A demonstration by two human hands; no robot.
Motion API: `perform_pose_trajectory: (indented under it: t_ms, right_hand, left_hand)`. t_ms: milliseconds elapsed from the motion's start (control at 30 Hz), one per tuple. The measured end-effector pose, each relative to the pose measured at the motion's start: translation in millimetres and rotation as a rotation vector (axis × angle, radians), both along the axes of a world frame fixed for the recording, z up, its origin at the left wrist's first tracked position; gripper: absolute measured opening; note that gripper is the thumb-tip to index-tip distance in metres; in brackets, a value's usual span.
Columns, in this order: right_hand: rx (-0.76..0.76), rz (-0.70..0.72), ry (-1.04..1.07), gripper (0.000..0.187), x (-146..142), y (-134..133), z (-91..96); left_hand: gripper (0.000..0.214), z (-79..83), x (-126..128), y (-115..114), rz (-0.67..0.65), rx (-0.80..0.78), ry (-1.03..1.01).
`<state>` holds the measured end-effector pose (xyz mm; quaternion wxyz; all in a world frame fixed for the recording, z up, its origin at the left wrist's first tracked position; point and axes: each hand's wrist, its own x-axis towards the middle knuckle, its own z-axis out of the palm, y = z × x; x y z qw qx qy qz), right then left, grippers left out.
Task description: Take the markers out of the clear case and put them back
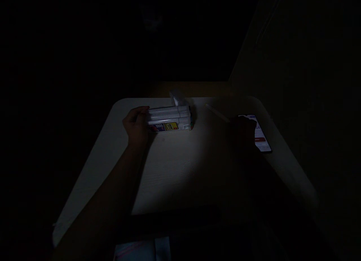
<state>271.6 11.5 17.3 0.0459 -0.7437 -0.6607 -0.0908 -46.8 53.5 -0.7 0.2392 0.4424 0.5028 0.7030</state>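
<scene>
My left hand (137,125) grips pack (169,120) at its left end | pack's long axis runs crosswise, left hand nearer | right hand (242,131) shadowed over phone (263,135), open or closed unclear

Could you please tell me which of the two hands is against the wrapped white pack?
The left hand is against the wrapped white pack; the right hand lies well apart from it, over a smartphone.
</scene>
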Motion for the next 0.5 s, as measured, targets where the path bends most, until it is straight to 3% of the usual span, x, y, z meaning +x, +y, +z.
perform_pose_trajectory:
  t_ms: [167, 500]
  right_hand:
    - [-0.032, 0.018, 0.012, 0.036, -7.7, -2.3, 3.8]
    - [0.053, 0.045, 0.062, 0.038, -9.2, -5.8, 2.4]
  left_hand:
    - [0.014, -2.4, -1.5, 0.7, -0.007, 0.028, 0.019]
    - [0.014, 0.8, -1.6, -1.4, -0.013, 0.01, 0.062]
